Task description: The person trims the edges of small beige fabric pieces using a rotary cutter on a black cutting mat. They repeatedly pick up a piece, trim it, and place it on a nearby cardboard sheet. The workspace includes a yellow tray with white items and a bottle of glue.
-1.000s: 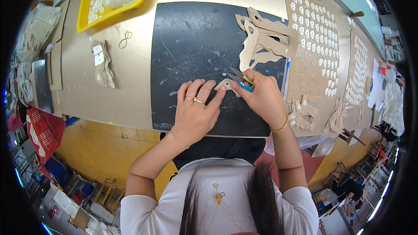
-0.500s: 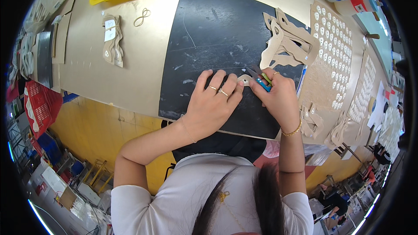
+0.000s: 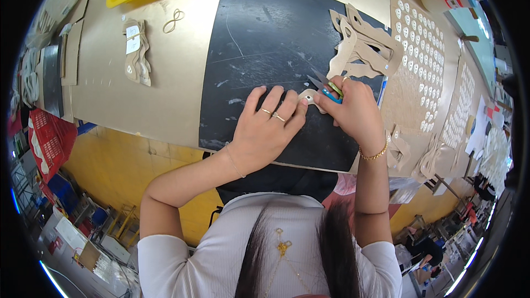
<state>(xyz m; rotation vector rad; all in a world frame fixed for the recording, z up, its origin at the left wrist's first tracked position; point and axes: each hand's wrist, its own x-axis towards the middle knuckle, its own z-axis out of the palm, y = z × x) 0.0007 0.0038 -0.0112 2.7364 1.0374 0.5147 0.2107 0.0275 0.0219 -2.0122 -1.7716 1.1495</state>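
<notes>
A ribbed white top (image 3: 218, 251) is worn with a gold bracelet (image 3: 374, 155).

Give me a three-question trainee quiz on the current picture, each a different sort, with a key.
1. Which hand holds the blue-and-green snips?
2. Fill in: the tagged bundle of tan pieces lies to the ____ of the black mat.
3. True or false: the left hand is touching that bundle.

Key:
1. The right hand.
2. Left.
3. False; its fingertips are at the small tan piece with a hole.
</notes>
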